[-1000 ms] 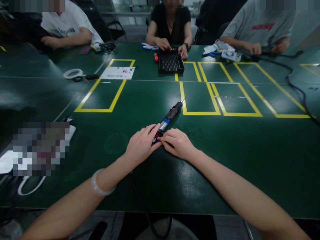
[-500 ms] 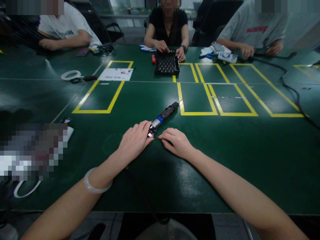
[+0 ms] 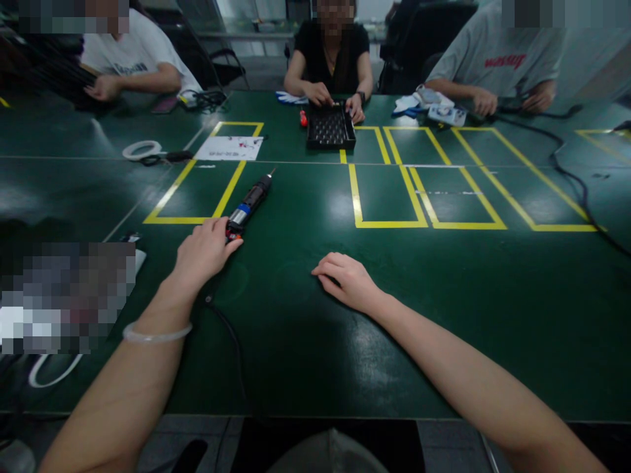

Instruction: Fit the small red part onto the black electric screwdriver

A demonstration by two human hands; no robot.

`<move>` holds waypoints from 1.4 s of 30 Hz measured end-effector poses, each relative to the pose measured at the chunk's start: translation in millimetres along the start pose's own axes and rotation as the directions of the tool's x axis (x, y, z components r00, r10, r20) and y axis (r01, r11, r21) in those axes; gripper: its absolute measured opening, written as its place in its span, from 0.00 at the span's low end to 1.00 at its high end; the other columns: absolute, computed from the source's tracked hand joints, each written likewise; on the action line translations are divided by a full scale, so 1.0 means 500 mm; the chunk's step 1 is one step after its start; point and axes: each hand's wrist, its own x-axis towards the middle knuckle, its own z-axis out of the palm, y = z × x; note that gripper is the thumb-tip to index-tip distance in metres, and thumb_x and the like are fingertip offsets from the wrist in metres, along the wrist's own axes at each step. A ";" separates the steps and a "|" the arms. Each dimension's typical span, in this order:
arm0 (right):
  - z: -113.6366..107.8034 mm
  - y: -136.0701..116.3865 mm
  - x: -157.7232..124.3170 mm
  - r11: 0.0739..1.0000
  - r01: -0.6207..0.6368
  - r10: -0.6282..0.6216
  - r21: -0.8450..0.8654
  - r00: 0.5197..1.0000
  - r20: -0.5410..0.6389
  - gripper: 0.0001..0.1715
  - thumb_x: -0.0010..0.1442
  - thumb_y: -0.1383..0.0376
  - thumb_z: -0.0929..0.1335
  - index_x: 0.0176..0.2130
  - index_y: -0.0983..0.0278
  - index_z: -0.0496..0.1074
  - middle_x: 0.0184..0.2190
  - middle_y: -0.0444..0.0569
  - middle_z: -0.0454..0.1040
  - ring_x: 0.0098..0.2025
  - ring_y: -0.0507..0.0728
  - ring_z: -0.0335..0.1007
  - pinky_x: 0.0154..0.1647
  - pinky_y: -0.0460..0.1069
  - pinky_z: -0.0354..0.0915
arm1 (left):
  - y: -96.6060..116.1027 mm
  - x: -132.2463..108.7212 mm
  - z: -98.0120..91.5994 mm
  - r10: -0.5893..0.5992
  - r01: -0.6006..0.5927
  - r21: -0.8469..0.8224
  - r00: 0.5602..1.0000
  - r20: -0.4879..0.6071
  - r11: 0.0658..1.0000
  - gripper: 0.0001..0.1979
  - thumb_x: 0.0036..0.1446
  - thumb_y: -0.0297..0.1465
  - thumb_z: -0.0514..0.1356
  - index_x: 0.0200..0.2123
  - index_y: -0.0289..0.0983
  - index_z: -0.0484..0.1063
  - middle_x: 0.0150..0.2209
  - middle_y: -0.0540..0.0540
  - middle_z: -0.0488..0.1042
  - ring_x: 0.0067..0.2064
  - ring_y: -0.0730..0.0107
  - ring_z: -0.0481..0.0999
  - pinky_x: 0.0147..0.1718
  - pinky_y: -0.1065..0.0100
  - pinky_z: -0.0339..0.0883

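Note:
My left hand (image 3: 204, 249) is closed round the rear end of an electric screwdriver (image 3: 250, 200), which has a dark body with a silver and blue band. Its thin bit points away from me and to the right, beside the yellow taped frame on the left. A black cord (image 3: 231, 322) trails from behind that hand toward the table's near edge. My right hand (image 3: 345, 279) rests on the green table (image 3: 305, 355), fingers loosely curled and pressed together. Nothing shows in it, though the inside of its grip is hidden.
Opposite, a person handles a black tray (image 3: 331, 128) beside a small red object (image 3: 303, 118). Two other people sit left and right of them. A white paper (image 3: 229, 148) and a white ring-shaped item (image 3: 142, 150) lie at left. Yellow tape frames (image 3: 392, 225) mark the table.
My left hand has moved left and slightly away from me with the screwdriver, whose bit now points more steeply forward. My right hand has stayed in place.

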 end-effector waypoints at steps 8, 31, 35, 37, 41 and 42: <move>-0.002 -0.001 0.001 1.000 0.006 -0.006 -0.002 1.000 0.018 0.10 0.68 0.69 0.63 0.42 0.63 0.74 0.42 0.52 0.76 0.44 0.57 0.71 0.46 0.52 0.66 | -0.083 0.010 0.007 -0.146 0.146 0.028 0.989 -0.003 0.989 0.31 0.68 0.47 0.46 0.60 0.26 0.59 0.56 0.27 0.66 0.52 0.44 0.68 0.47 0.51 0.65; 0.003 0.001 0.003 0.998 -0.021 0.021 0.058 1.000 -0.001 0.10 0.66 0.70 0.64 0.42 0.63 0.74 0.42 0.52 0.76 0.45 0.57 0.72 0.47 0.51 0.68 | -0.036 0.005 -0.017 -0.281 0.227 -0.310 0.949 -0.142 0.923 0.22 0.66 0.40 0.49 0.53 0.30 0.69 0.48 0.36 0.74 0.46 0.54 0.74 0.45 0.56 0.67; -0.001 0.002 0.005 0.984 -0.074 0.075 0.160 0.997 0.000 0.10 0.65 0.71 0.64 0.43 0.63 0.74 0.40 0.50 0.75 0.42 0.55 0.73 0.43 0.49 0.68 | 0.035 -0.009 -0.021 -0.025 0.036 -0.858 0.999 0.027 0.512 0.25 0.65 0.42 0.52 0.56 0.31 0.70 0.45 0.39 0.77 0.42 0.65 0.77 0.44 0.63 0.70; -0.003 0.004 0.006 0.972 -0.106 0.107 0.212 0.994 0.006 0.10 0.65 0.71 0.64 0.43 0.63 0.75 0.38 0.49 0.75 0.38 0.54 0.72 0.40 0.48 0.67 | 0.083 -0.025 -0.027 0.146 0.055 -0.924 0.982 0.117 0.377 0.25 0.63 0.44 0.56 0.56 0.34 0.71 0.46 0.40 0.78 0.43 0.64 0.77 0.41 0.65 0.70; -0.005 0.008 0.009 0.937 -0.134 0.140 0.321 0.990 0.003 0.10 0.64 0.70 0.65 0.42 0.65 0.75 0.35 0.48 0.75 0.34 0.52 0.70 0.37 0.47 0.65 | 0.158 -0.057 -0.034 0.317 0.109 -0.952 0.927 0.201 0.285 0.23 0.61 0.42 0.60 0.55 0.37 0.71 0.46 0.42 0.79 0.44 0.64 0.78 0.39 0.66 0.70; -0.005 0.008 0.010 0.926 -0.145 0.152 0.349 0.988 0.007 0.09 0.63 0.70 0.65 0.42 0.65 0.75 0.34 0.47 0.75 0.33 0.52 0.70 0.37 0.47 0.65 | 0.168 -0.062 -0.034 0.337 0.114 -0.957 0.919 0.203 0.265 0.22 0.60 0.41 0.61 0.54 0.36 0.71 0.45 0.42 0.79 0.44 0.64 0.78 0.40 0.66 0.71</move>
